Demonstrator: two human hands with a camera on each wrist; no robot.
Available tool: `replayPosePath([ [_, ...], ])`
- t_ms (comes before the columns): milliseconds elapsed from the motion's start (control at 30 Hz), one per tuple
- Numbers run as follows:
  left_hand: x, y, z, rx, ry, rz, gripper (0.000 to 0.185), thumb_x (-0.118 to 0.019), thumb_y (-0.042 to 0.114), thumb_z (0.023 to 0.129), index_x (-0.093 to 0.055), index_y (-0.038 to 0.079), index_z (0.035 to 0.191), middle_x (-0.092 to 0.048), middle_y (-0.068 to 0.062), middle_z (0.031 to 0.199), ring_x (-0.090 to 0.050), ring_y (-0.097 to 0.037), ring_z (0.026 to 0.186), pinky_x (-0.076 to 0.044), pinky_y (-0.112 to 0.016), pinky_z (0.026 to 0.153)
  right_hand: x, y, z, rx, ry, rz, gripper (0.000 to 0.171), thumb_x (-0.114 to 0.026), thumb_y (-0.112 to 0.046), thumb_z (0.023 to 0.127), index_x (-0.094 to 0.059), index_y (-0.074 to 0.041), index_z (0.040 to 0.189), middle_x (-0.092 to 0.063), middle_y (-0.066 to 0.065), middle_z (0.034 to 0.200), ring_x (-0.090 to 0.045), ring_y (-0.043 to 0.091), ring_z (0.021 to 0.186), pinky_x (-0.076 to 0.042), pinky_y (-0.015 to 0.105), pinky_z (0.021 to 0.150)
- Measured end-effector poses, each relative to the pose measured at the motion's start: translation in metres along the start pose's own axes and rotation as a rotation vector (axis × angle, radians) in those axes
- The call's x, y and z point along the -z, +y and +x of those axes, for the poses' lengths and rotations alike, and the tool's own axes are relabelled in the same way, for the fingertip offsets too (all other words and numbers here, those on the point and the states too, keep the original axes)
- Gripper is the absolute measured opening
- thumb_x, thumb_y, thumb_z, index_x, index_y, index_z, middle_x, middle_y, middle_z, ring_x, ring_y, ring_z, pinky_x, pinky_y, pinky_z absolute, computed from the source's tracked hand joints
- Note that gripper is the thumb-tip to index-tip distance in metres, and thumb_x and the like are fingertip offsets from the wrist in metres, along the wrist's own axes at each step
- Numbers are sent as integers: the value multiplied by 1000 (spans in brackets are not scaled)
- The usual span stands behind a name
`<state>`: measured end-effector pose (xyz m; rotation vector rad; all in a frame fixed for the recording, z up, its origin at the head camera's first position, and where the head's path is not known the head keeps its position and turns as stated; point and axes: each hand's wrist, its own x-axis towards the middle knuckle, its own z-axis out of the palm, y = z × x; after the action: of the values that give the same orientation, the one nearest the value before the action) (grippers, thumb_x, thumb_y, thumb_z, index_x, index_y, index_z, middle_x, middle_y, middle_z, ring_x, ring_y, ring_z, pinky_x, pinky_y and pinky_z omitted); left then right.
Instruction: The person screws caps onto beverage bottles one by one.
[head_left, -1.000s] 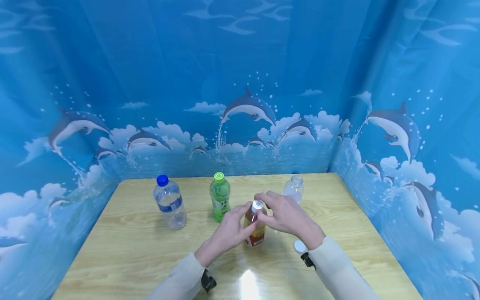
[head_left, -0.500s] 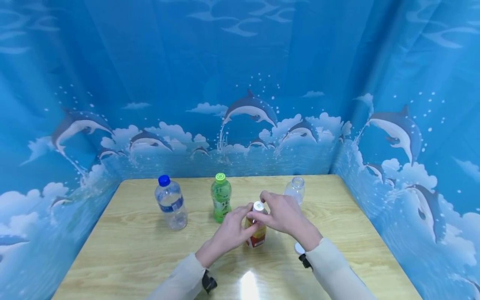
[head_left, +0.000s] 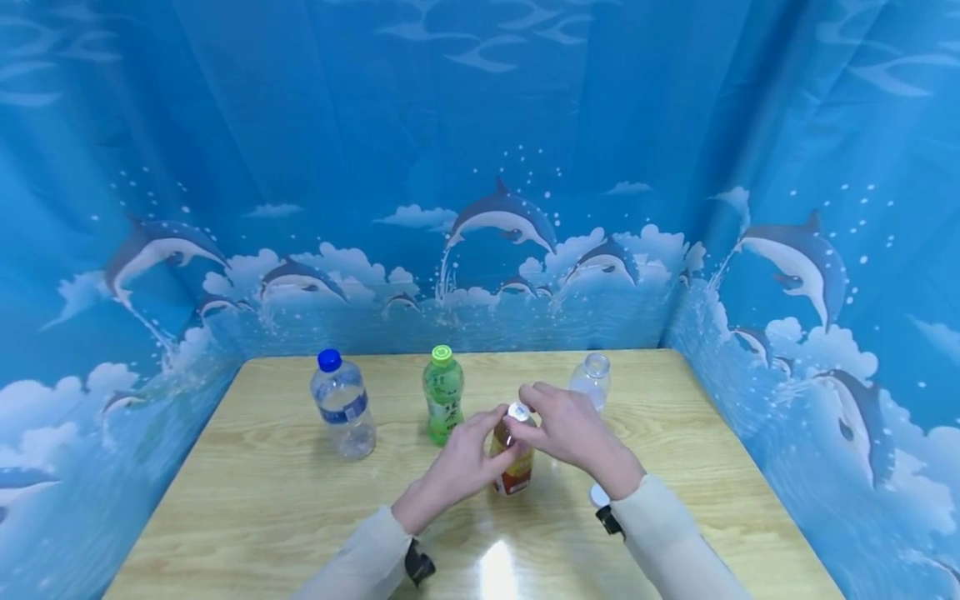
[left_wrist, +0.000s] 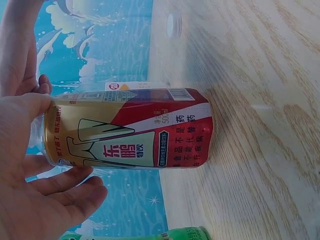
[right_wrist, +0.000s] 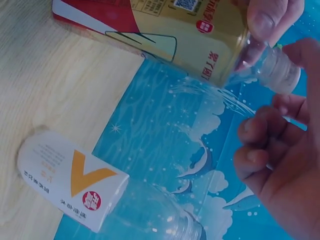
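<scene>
A gold and red labelled drink bottle [head_left: 514, 477] stands upright on the wooden table. My left hand [head_left: 459, 468] holds it around its upper part, thumb on one side and fingers on the other; its label [left_wrist: 130, 131] faces the left wrist camera. At the top is a white cap [head_left: 518, 411], which my right hand [head_left: 576, 429] pinches between thumb and forefinger. The right wrist view shows the thumb right at the pale cap [right_wrist: 283, 73], with the other fingers loosely curled beside it.
Behind my right hand stands an uncapped clear bottle [head_left: 591, 377] with a white label [right_wrist: 75, 182]. A loose white cap [head_left: 598, 496] lies by my right wrist. A green bottle [head_left: 442, 387] and a blue-capped clear bottle [head_left: 342, 408] stand to the left. A dolphin-print curtain [head_left: 337, 167] surrounds the table.
My right fingers have shifted around the cap, briefly covering more of its side and then drawing back. The left hand keeps its hold, and the bottle stays in place.
</scene>
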<state>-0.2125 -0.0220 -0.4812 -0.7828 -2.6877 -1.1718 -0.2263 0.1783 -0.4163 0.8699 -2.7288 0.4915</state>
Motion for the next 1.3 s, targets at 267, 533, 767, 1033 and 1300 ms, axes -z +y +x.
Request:
replayPosePath([
  [267,2,2,0,36,-15,3,77,-62,60,101,-51,7,155,-64,-14,145,-65,-30,131,-57,-47,106,5,-2,-1,-5,4,-41,34,-66,-48,100,-65,-14,96,-58,-5,73,-40,4,54,-33,19,47],
  [533,4,4,0,30,-5,128,83,-58,68,99,-51,8,155,-68,-9,131,-64,-23,119,-58,-44,100,9,0,-2,63,-7,23,26,-65,-32,96,-70,-13,114,-68,-3,92,-54,6,70,-45,19,58],
  [767,3,1,3,-119,66,400,69,-62,62,100,-62,10,146,-72,-8,119,-64,-26,115,-55,-46,97,3,0,2,-1,-54,11,26,-60,-38,103,-54,-18,89,-47,-8,72,-40,6,57,-34,20,49],
  [1033,5,-1,6,-166,70,528,69,-56,66,101,-63,13,145,-72,-8,119,-64,-28,115,-55,-46,94,6,4,0,50,-13,-50,27,-64,-44,102,-62,-17,94,-56,-7,77,-39,4,56,-32,19,47],
  [1300,7,-2,5,-127,24,485,75,-52,69,102,-59,12,150,-72,-8,122,-63,-25,115,-54,-43,94,2,9,-2,74,-43,16,14,-61,-32,95,-59,-18,96,-61,3,85,-43,7,66,-37,19,54],
])
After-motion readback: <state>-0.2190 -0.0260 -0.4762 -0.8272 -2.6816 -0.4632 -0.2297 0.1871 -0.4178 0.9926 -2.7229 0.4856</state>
